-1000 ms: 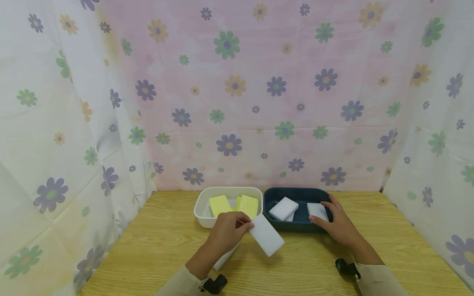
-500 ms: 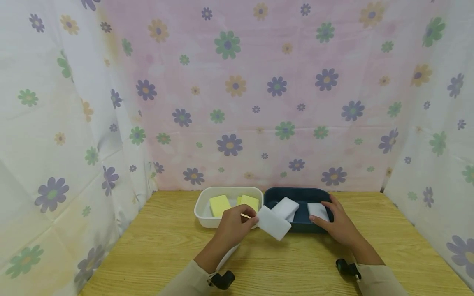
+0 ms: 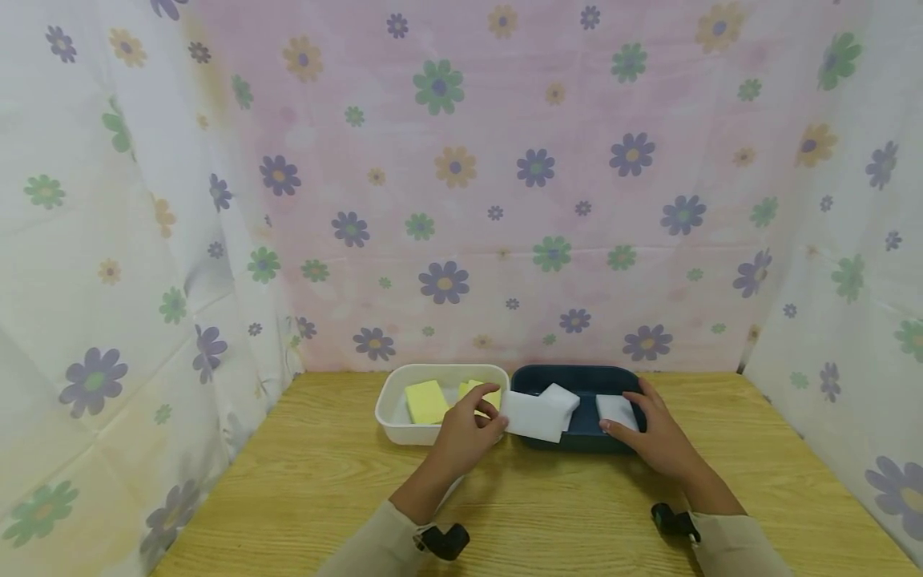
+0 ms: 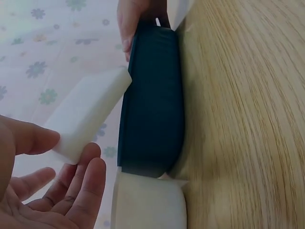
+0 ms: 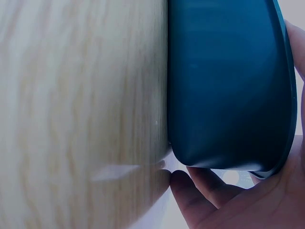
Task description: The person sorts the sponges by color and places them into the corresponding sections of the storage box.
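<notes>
My left hand (image 3: 465,433) pinches a white sponge (image 3: 535,415) by one end, thumb on one face and fingers on the other. The sponge is held over the near rim of the dark blue bin (image 3: 577,443); in the left wrist view its far end is beside the bin's rim. Inside that bin are a white sponge (image 3: 562,397) at the left, partly covered, and another white sponge (image 3: 615,410) at the right. With thumb over the front and fingers round the end, my right hand (image 3: 659,433) grips the bin's right end.
A white bin (image 3: 404,435) with yellow sponges (image 3: 427,402) stands against the dark blue bin's left side. Something white (image 3: 452,486) lies on the wooden table (image 3: 303,481), mostly hidden under my left forearm. Flowered cloth (image 3: 505,160) hangs behind and at both sides.
My left hand has moved right and away from me, carrying the white sponge from above the table to the dark blue bin's rim and turning it nearly level. My right hand has stayed put.
</notes>
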The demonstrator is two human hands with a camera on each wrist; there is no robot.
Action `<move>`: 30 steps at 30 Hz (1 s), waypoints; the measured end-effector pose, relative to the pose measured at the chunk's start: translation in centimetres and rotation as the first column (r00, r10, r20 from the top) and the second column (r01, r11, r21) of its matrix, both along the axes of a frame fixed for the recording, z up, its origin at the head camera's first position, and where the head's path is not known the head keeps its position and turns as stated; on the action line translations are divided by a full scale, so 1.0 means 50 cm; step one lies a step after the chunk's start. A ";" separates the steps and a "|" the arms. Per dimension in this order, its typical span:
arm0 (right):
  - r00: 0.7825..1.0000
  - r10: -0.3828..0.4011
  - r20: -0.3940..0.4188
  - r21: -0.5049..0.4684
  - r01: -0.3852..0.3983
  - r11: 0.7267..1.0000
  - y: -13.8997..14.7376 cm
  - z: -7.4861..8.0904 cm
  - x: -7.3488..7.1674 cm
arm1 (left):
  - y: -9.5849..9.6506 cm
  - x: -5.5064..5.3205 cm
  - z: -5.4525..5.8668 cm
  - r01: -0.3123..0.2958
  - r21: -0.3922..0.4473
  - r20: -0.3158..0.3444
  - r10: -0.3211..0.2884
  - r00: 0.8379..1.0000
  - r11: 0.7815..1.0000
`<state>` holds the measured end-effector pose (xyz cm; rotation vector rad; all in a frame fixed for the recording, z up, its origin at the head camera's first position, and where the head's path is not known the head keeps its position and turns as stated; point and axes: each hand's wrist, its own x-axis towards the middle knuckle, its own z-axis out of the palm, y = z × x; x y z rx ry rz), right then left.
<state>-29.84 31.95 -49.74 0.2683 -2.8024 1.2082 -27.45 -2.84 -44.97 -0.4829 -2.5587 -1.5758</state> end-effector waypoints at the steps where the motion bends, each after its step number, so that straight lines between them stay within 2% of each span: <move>1: 1.000 0.000 0.000 -0.001 0.000 1.000 0.000 0.001 0.000 | 0.001 0.000 0.001 0.002 0.002 0.005 -0.002 1.000 1.000; 9: 1.000 0.000 0.000 0.000 0.000 1.000 -0.002 0.005 0.002 | 0.018 0.002 0.008 0.032 0.020 0.015 -0.032 0.999 0.999; 16: 1.000 -0.006 -0.001 0.011 0.006 1.000 -0.002 0.005 0.003 | 0.039 -0.002 0.010 -0.017 0.084 0.058 0.012 0.998 0.996; 24: 1.000 -0.005 -0.008 0.006 0.005 1.000 -0.003 0.005 0.003 | 0.060 -0.011 0.004 -0.018 0.075 0.027 0.016 1.000 0.997; 30: 1.000 -0.013 -0.011 0.018 0.013 1.000 -0.001 0.003 0.003 | 0.085 -0.023 0.001 -0.027 0.029 0.024 0.026 0.999 0.999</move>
